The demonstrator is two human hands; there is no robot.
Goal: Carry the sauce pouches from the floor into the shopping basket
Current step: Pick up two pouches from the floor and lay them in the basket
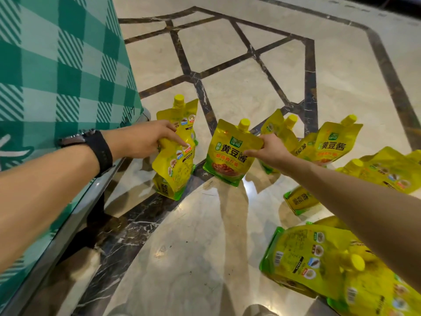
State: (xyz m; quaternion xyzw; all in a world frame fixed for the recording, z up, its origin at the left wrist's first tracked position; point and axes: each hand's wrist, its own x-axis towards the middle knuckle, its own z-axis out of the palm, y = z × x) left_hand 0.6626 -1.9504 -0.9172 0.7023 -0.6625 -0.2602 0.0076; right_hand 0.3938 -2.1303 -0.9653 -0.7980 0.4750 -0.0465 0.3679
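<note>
Low over the marble floor [205, 236], right hand [267, 149]: thumb and fingers pinch the upper right edge of a front-facing pouch [230, 153], just below its spout.
Left hand [145, 139]: fingers curl over the top of a back-facing pouch [175, 163], which leans over; its cap is hidden.
Contact below: both held pouches look to be at or barely off the marble floor; I cannot tell which.
Handling: probably soft film around a heavy, shifting fill, so each pouch would sag and swing from a corner pinch, and the glossy film may slip.
Where to hold: the stiff spout neck or the sealed top edge seems surer than the belly.
Look: bright yellow with a green base and a yellow screw cap at one top corner. The front has large printed characters and a food picture; the back has small icons and a barcode.
Other pouches [335, 142]: one stands upright behind the left hand, several stand beyond the right hand, and more lie flat by the right forearm.
Shopping basket: not in view.
Surroundings: a green checked cloth [57, 65] hangs at left; a wristwatch [100, 151] sits on the left wrist.
</note>
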